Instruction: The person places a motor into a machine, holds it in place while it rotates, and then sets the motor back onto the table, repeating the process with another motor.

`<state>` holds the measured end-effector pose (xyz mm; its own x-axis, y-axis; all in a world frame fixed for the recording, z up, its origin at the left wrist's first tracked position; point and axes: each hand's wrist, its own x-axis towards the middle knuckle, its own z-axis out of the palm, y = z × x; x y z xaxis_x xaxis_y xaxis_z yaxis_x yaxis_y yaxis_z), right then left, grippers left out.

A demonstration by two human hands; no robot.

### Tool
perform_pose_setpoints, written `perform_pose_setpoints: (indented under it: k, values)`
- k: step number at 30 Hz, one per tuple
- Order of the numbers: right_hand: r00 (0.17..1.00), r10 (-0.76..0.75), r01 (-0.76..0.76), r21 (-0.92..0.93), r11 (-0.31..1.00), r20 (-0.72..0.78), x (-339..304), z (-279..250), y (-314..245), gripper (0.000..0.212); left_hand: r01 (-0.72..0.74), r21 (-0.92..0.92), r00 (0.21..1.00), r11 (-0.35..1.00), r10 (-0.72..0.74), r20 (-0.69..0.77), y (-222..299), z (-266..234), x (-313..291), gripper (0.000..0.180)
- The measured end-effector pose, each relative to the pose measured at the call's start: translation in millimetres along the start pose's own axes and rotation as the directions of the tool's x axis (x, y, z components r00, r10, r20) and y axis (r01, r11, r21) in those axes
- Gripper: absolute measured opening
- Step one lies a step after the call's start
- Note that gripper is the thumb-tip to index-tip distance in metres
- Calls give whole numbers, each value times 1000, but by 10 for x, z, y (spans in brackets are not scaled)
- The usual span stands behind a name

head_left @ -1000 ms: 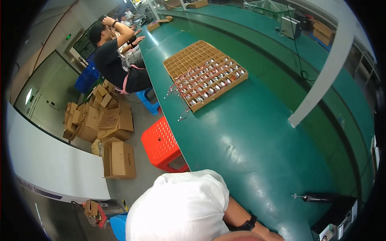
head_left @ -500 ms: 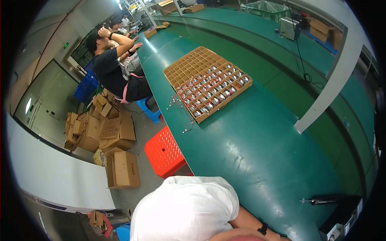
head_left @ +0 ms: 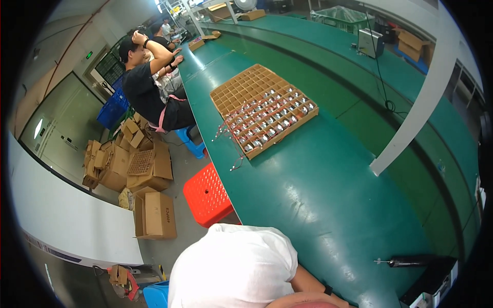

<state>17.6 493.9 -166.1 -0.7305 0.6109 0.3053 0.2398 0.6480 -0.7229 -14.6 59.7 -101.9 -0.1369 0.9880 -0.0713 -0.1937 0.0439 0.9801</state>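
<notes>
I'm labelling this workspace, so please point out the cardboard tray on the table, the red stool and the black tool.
Cardboard tray (head_left: 250,87), head view: empty compartments in its far half.
Red stool (head_left: 202,197), head view: its perforated seat.
Black tool (head_left: 406,262), head view: its handle.

A: How's the green table (head_left: 334,172) lit?
B: Brightly, w/ glare streaks seen on top; white sleeve (head_left: 233,264) is nearly blown out.
A: Pic edges?
B: Straight lines are bent by fisheye, corners blacked out; far bkgd slightly softened.
</notes>
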Motion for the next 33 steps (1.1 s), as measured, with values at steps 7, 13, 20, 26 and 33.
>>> perform_pose_setpoints:
  k: [7, 13, 20, 26, 33]
  values:
    - [991, 1, -9, 59, 998, 136, 140, 398, -187, 33, 157, 166, 988, 974, -157, -13, 379, -228, -250, 62]
    - [983, 39, -51, 65, 997, 182, 148, 536, -596, 35, 241, 329, 962, 913, -270, 45, 736, -338, -382, 67]
    - [887, 347, -388, -83, 918, -306, -1336, -816, -1708, 21, -79, 321, 990, 944, 113, -88, 740, 331, -425, 15]
    - [906, 208, -236, -33, 971, -369, -1041, -257, -1912, 18, -58, 437, 995, 897, 87, -47, 745, 86, -562, 22]
    - [850, 231, -284, -42, 958, -474, -1429, -566, -1939, 14, 2, 410, 999, 912, 11, -30, 859, 263, -700, 24]
